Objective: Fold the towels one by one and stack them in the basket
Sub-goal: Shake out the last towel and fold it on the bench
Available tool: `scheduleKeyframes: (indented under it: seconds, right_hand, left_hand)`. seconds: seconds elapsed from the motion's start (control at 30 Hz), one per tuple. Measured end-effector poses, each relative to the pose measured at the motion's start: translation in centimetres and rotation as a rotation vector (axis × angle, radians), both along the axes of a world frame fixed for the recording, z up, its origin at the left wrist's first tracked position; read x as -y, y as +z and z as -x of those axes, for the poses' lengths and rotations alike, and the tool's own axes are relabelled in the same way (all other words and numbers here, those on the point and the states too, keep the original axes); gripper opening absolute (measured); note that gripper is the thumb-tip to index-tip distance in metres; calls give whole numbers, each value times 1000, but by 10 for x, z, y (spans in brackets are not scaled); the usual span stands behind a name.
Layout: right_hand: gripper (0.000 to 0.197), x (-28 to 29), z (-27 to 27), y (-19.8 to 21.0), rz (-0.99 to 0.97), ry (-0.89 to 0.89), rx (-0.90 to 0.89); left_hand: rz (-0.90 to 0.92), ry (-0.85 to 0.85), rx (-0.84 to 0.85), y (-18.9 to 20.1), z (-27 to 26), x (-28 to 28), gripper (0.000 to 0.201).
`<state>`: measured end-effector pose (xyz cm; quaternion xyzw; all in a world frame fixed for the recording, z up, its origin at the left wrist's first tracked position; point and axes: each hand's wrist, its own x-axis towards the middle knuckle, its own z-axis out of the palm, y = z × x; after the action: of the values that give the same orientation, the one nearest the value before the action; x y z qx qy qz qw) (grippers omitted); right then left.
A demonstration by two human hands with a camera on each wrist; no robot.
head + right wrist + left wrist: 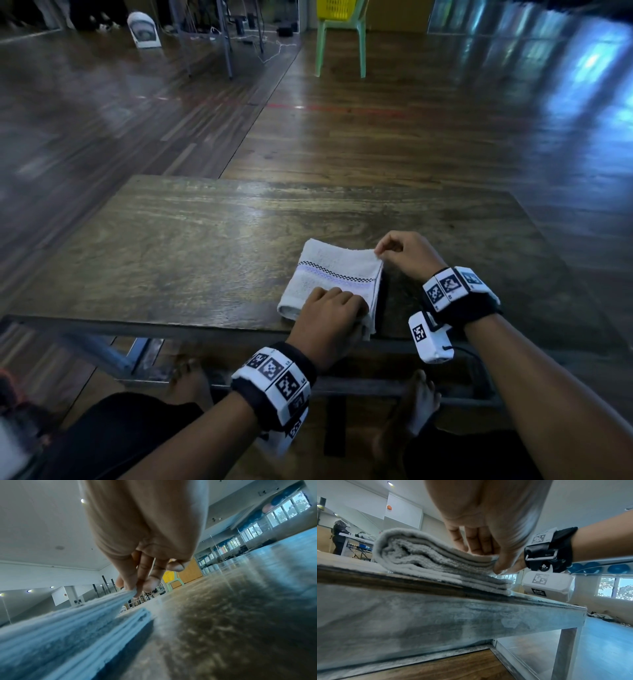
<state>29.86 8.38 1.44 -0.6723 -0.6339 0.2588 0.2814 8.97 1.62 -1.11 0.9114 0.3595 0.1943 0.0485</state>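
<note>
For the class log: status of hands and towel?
Left hand pinching near corner, right hand pinching far corner. Towel folded on table. Nothing in the way.

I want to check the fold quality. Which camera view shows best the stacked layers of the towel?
The left wrist view: the towel appears edge-on, layers and rolled fold distinct. The right wrist view shows blurred layer edges. The head view shows only its top and striped band.

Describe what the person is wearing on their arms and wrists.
Both forearms are bare, with no sleeves in view. Each wrist carries a black strap: the left wrist band and the right wrist band are ringed with white square tiles printed with black pixel-pattern markers. A white box-shaped camera unit hangs under the right wrist, marked likewise, with a thin black cable leaving it. A black buckle fastens that strap.
</note>
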Motion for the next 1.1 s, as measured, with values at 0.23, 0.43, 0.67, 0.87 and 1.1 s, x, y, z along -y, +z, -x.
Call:
scheduleKeyframes:
  seconds: [0.23,0.43,0.67,0.87,1.1]
  right_hand:
    - [24,-11,7,-1,50,-2,212]
    - [22,-6,9,5,142,16,396]
    - [29,38,39,33,82,123,569]
    - [43,107,91,38,184,404,617]
    - [54,118,85,27,286,427,726]
  left_hand:
    - [33,23,-83,6,1,-1,15]
    - [232,-61,-135,20,2,-8,26]
    - [183,97,-347,40,29,-64,37]
    - [291,84,-506,27,45,-90,54]
    - [287,98,-547,13,48,-89,55]
